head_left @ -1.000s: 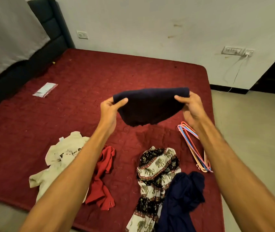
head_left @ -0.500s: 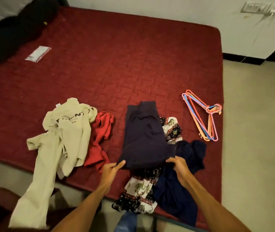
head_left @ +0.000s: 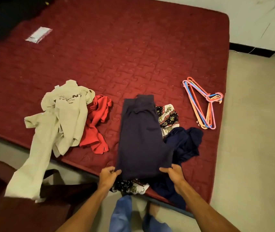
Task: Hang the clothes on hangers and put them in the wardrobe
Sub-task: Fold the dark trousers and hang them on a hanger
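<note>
A dark navy garment (head_left: 140,136) lies stretched out flat on the red mattress (head_left: 133,52), over an elephant-print cloth (head_left: 167,118). My left hand (head_left: 107,174) pinches its near left corner and my right hand (head_left: 173,173) pinches its near right corner. A bunch of pink, orange and blue plastic hangers (head_left: 203,104) lies to the right, near the mattress edge. Left of the navy garment are a red garment (head_left: 96,124) and a beige shirt with trousers (head_left: 61,118) that hang over the front edge. Another navy cloth (head_left: 185,143) lies crumpled at the right.
A small clear plastic packet (head_left: 38,34) lies at the far left of the mattress. A dark red-brown chair or seat (head_left: 7,203) stands at the lower left. Beige floor (head_left: 257,148) runs along the right side. The wardrobe is out of view.
I have lowered the navy garment from the air in front of me onto the mattress, spread lengthwise, and my view has tilted down. Both hands kept their hold on its corners.
</note>
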